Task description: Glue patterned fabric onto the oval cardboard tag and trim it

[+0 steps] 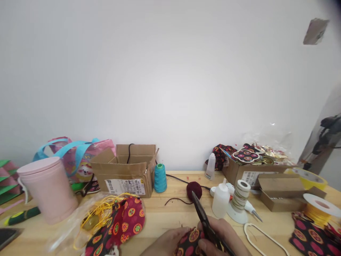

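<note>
At the bottom centre, my left hand [169,243] is closed on a small piece of patterned fabric [188,243], dark with orange and red round prints. My right hand [226,233] grips a pair of dark scissors [201,211], the tips pointing up and away from me. The scissors pass right beside the fabric, and my right thumb lies near its edge; whether the thumb presses on it I cannot tell. Behind the scissor tips sits a dark red ball of yarn [194,187], with a loose dark cord [176,200] running left from it. My palms and lower fingers are partly hidden.
Left stand a pink canister [49,192], an open cardboard box [122,177], a teal thread cone [160,179] and floral pouches [130,217] with yellow cord. Right are a squeeze bottle [221,201], a spool stack [239,201], a white cord loop [247,236] and a small box [282,193].
</note>
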`<move>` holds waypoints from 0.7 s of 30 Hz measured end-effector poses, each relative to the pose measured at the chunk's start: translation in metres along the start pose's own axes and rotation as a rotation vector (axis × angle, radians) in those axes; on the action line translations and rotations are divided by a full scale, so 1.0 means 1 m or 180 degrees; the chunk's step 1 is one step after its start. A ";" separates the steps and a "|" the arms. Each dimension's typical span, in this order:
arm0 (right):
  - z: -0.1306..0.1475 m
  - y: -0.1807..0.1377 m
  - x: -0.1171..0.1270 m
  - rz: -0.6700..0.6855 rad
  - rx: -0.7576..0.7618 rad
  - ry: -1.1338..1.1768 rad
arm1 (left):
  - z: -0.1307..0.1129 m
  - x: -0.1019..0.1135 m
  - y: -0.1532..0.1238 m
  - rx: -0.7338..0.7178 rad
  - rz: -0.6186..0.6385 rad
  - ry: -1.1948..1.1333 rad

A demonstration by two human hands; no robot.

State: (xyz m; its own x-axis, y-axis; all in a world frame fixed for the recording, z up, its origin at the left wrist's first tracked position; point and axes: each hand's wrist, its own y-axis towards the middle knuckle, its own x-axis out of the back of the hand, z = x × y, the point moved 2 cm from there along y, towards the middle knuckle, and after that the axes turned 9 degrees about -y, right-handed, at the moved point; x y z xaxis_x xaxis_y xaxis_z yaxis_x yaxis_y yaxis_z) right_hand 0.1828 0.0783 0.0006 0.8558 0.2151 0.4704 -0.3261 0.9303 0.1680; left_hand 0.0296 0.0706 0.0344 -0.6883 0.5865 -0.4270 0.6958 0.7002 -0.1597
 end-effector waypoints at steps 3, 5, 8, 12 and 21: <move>-0.003 0.004 -0.001 0.0148 0.0010 0.0016 | 0.014 0.015 0.002 0.0180 -0.0272 -0.0034; -0.004 0.007 -0.003 0.0320 0.0026 0.0055 | 0.020 0.022 0.003 0.0201 -0.0346 0.0040; 0.002 0.009 -0.005 0.0354 0.0008 0.0188 | 0.019 0.021 0.002 0.0059 -0.0117 -0.0312; 0.016 0.007 0.004 -0.0173 -0.0027 0.0415 | 0.006 0.020 -0.001 -0.0420 -0.0840 -0.1331; 0.009 0.009 -0.003 0.0339 0.0412 0.1222 | -0.001 0.029 -0.005 -0.1212 -0.2060 -0.1579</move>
State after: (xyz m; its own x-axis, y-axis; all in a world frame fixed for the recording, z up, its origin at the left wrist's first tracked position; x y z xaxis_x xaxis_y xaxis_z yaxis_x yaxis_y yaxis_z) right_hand 0.1742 0.0833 0.0086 0.8941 0.4262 0.1380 -0.4478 0.8570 0.2549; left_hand 0.0056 0.0841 0.0235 -0.6928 -0.1509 -0.7051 0.0269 0.9718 -0.2344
